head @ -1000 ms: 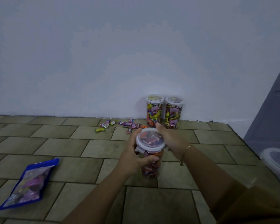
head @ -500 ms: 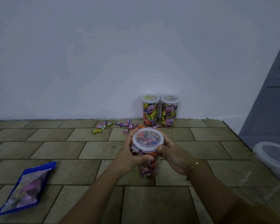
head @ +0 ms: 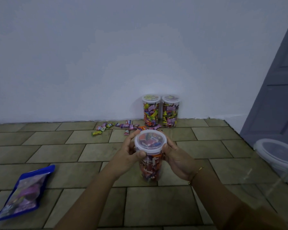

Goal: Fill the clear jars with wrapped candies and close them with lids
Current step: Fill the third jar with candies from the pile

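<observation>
Both hands wrap the tall clear plastic jar packed with wrapped candies, upright on the tiled floor: the left hand and right hand curl around it just under its translucent round lid. Behind, two more lidded candy-filled jars stand touching against the wall, loose wrapped candies scattered beside them. One blue candy pouch lies far left; one clear lidded tub sits right.

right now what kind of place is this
Probably a room in a home, with the work done on the floor: tan floor tiles meeting a plain white wall, a grey panelled door at right, and filled candy jars against the wall.
</observation>
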`<state>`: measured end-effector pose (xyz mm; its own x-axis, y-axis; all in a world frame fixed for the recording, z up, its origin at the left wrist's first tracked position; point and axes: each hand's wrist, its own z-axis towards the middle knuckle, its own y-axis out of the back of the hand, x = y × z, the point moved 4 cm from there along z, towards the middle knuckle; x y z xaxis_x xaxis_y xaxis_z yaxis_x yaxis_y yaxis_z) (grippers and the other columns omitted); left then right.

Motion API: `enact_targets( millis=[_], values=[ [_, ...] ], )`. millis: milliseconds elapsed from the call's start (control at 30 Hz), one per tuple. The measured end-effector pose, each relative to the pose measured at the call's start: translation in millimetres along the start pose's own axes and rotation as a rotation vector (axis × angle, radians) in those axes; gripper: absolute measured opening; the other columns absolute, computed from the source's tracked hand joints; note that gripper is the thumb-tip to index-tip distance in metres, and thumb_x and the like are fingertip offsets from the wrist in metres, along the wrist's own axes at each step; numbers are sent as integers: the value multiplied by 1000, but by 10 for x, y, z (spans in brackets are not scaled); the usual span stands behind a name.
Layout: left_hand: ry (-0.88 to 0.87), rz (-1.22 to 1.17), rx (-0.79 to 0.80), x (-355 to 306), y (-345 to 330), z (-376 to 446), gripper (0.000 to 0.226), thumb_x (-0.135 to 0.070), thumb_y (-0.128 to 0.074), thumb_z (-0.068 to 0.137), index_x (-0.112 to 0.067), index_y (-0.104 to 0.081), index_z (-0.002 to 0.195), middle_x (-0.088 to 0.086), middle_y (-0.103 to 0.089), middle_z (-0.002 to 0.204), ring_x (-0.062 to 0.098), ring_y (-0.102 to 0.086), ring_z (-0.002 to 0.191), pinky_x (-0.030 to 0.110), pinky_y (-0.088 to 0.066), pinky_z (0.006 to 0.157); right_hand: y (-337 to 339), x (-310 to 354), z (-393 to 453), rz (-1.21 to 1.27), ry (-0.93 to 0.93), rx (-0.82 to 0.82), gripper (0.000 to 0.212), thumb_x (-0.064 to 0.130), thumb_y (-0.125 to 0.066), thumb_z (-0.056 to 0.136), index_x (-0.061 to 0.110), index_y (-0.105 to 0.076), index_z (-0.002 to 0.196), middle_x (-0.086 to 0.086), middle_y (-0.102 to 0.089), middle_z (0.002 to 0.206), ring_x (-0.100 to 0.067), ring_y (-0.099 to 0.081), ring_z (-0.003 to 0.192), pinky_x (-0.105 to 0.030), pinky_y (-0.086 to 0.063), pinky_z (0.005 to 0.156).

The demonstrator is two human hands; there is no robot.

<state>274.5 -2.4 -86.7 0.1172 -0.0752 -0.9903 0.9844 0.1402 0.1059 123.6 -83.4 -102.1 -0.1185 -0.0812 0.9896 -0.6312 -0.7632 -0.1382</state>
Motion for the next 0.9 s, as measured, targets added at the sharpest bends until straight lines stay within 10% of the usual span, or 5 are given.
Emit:
enact_targets(
  millis=[300,400,567,733,900],
  values=[
    [-79,-60,-117,45,-118,44,93,-48,-91,38,-31,-47,118,-16,-66,108,-3,-62,99,18,-52,76,43,-76,-92,-16,-57,26,91,62,-74,63,29,-38,140,3,-54,136,-15,-50,127,-37,-40,107],
    [-107,-93,-160,73,-228,120,73,-20,-82,55,-28,-47,118,-3,-60,118,4,-63,101,18,-52,75,70,-162,-117,-177,-60,61,78,20,-80,69,29,-38,135,-3,-58,130,-17,-56,119,-42,-49,98],
    [-70,-34,-125,95,-444,412,86,-47,-83,59,-38,-36,131,-9,-50,133,9,-51,122,21,-51,87,351,-174,30,-376,11,-238,83,13,-85,63,24,-41,132,4,-61,122,-13,-59,113,-27,-52,91],
    [-44,348,-54,16,-576,781,102,-65,-70,67,-35,-18,148,-11,-28,152,9,-28,139,33,-29,112,695,-119,98,-424,-8,-447,71,13,-82,68,20,-42,127,8,-61,109,-2,-61,92,-9,-49,61],
    [-170,868,-128,-146,-581,1239,78,-53,-62,83,-25,-28,147,-4,-17,157,14,-14,144,33,-16,115,1110,2,293,-384,-3,-616,69,8,-81,69,18,-36,120,4,-59,105,-14,-62,91,-19,-52,73]
  ],
)
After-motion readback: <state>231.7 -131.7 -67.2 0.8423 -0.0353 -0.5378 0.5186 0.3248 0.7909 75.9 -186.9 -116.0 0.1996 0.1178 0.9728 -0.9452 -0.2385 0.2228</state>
